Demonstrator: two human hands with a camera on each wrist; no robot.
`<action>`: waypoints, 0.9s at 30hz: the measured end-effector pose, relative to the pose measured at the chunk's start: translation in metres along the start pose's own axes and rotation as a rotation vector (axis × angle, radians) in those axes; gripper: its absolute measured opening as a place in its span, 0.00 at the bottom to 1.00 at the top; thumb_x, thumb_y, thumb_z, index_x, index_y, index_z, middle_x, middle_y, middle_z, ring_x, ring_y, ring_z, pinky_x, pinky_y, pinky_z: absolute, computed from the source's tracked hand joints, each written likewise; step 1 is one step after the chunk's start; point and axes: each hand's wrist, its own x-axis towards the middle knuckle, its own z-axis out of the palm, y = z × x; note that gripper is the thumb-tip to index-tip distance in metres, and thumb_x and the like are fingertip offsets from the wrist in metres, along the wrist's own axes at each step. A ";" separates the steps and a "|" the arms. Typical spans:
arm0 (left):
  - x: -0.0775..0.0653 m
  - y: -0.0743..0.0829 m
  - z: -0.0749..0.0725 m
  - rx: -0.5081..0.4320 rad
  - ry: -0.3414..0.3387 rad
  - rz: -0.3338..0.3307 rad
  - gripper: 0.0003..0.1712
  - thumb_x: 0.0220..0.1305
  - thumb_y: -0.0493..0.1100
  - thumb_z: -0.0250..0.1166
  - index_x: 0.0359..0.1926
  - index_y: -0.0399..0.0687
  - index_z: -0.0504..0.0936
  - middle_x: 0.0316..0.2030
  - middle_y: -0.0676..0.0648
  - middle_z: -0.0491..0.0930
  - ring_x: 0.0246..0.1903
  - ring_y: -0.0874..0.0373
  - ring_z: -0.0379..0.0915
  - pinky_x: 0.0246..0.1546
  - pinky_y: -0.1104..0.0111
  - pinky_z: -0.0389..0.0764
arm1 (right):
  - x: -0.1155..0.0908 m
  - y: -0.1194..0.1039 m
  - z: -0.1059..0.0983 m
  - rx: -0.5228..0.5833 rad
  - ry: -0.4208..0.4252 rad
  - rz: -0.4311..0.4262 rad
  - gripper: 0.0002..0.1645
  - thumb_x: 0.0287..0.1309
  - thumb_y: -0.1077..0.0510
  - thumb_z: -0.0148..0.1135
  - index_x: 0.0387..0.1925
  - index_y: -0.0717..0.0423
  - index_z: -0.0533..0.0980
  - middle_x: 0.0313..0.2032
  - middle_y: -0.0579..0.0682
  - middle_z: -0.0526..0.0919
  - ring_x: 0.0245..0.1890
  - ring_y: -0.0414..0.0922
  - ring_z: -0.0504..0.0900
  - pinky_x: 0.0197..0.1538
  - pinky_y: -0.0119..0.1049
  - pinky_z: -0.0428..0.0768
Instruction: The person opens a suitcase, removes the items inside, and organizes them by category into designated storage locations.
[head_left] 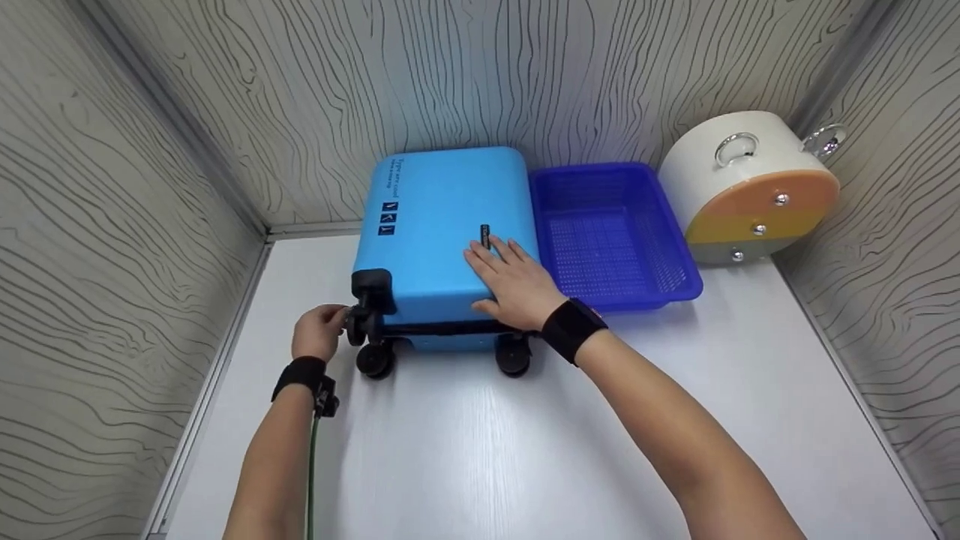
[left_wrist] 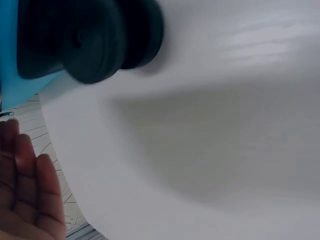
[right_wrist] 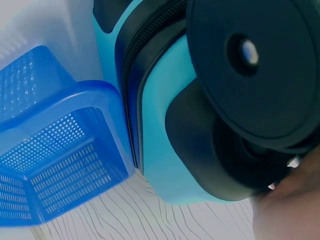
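Note:
A light blue suitcase (head_left: 450, 225) lies on its side on the white table, its black wheels facing the person. My right hand (head_left: 519, 289) rests with spread fingers on the upper face of the suitcase, near its front right corner. Beside the front left caster wheel (head_left: 363, 324) is my left hand (head_left: 318, 331), fingertips right at the wheel in the head view. The left wrist view shows the fingers (left_wrist: 37, 185) of that hand nearly straight, below the dark wheel (left_wrist: 97, 42). A large black wheel (right_wrist: 260, 65) and the zipper (right_wrist: 150, 37) fill much of the right wrist view.
A blue-purple plastic basket (head_left: 622, 300) stands against the suitcase's right side. Farther right is a cream drum-shaped case (head_left: 720, 150) with an orange, yellow and grey front and metal rings. Wood-patterned walls (head_left: 480, 75) enclose the table (head_left: 450, 450). A green cable (head_left: 311, 472) trails from the left wrist.

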 end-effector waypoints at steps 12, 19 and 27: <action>0.008 0.005 -0.021 0.141 -0.086 -0.043 0.23 0.80 0.51 0.54 0.63 0.43 0.81 0.49 0.40 0.86 0.51 0.44 0.81 0.49 0.52 0.78 | 0.001 -0.014 0.001 0.043 -0.003 -0.038 0.53 0.73 0.33 0.52 0.83 0.48 0.39 0.81 0.49 0.39 0.80 0.52 0.33 0.78 0.47 0.31; 0.011 0.015 -0.025 0.031 -0.093 -0.051 0.30 0.81 0.48 0.47 0.75 0.37 0.65 0.66 0.32 0.72 0.66 0.38 0.69 0.64 0.49 0.70 | 0.003 -0.013 -0.001 0.039 0.003 -0.028 0.53 0.73 0.33 0.52 0.83 0.48 0.38 0.81 0.49 0.39 0.80 0.52 0.33 0.78 0.46 0.31; -0.003 0.089 -0.033 0.020 -0.008 0.281 0.46 0.78 0.62 0.50 0.82 0.44 0.45 0.81 0.40 0.42 0.79 0.45 0.34 0.77 0.51 0.40 | -0.002 0.001 0.000 0.084 0.014 0.000 0.53 0.73 0.34 0.53 0.82 0.49 0.38 0.81 0.49 0.38 0.80 0.51 0.33 0.77 0.46 0.30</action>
